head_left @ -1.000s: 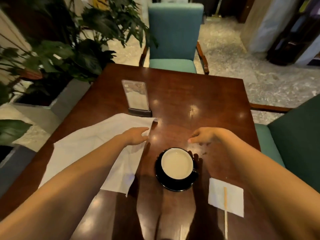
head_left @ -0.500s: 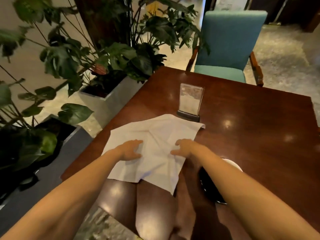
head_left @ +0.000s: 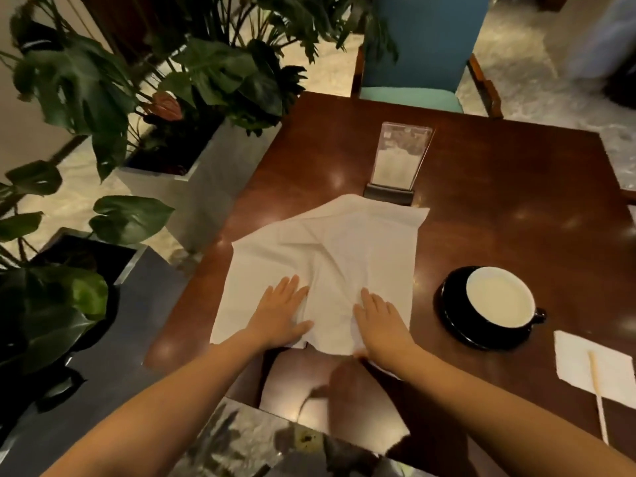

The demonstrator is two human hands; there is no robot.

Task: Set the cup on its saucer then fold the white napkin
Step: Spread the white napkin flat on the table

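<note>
The white napkin [head_left: 330,256] lies spread and creased on the dark wooden table [head_left: 499,201], near its left edge. My left hand [head_left: 280,311] presses flat on the napkin's near left part, fingers straight. My right hand [head_left: 378,320] lies flat on its near right part, fingers straight too. To the right, a cup with a white inside [head_left: 500,297] stands on its black saucer [head_left: 451,315], handle pointing right, apart from both hands.
A clear menu stand [head_left: 401,160] stands just behind the napkin. A small white paper napkin [head_left: 585,366] with a thin stick [head_left: 599,401] lies at the near right. A teal chair [head_left: 423,46] is at the far side, and potted plants [head_left: 103,98] line the left.
The view swung left and back a little. My right hand came off the table by the cup onto the napkin; both hands slid toward its near edge and lie flat there.
</note>
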